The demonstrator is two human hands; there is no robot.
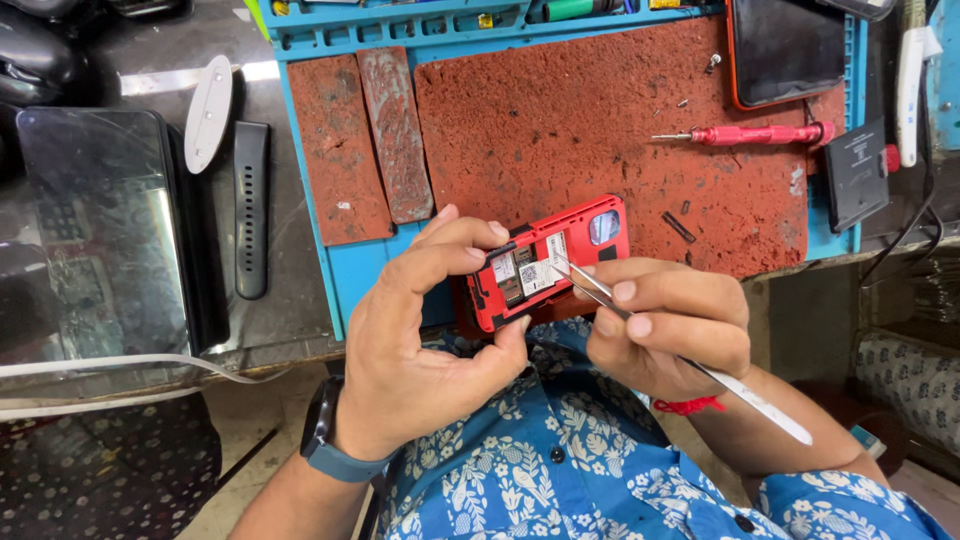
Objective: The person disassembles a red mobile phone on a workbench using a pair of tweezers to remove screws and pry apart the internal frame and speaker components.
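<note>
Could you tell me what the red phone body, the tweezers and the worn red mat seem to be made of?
Red phone body: probably plastic, smooth with soft sheen. Slim silver tweezers in the right hand: likely metal, bright reflective shine. Worn red mat: perhaps rubber or foam, matte, pitted and crumbly.

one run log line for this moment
left hand: holds open red phone | right hand: tweezers, tips on phone | red screwdriver on mat

Glossy red plastic phone; seemingly metal tweezers.

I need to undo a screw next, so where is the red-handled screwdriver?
The red-handled screwdriver lies on the worn red mat, upper right of the head view, just below the orange-edged phone.
</note>
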